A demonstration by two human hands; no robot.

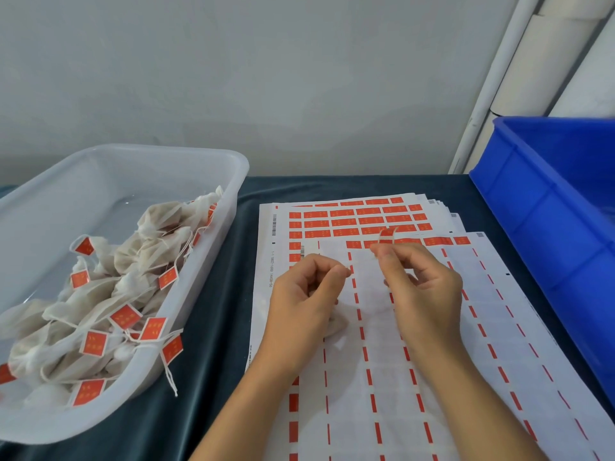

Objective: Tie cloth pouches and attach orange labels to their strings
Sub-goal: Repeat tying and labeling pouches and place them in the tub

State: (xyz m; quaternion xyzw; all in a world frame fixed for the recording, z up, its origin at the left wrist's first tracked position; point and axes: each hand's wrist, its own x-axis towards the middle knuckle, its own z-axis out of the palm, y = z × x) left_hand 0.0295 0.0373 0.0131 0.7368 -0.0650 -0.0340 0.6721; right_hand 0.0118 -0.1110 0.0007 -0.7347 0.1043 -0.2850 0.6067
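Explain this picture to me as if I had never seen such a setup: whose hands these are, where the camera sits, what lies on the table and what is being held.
There is no machine here: a person works with two bare hands, and the single picture comes from a camera worn on their head, looking down. The right hand pinches a small orange sticky label in its fingers. The left hand is closed in a pinch, with a white cloth pouch partly hidden under it; a string is too thin to make out. Beneath lie white sheets of orange labels, the top sheet mostly peeled. On the left, a clear plastic tub holds finished pouches with labels. At the right stands a blue plastic crate. All rest on a dark cloth-covered table.
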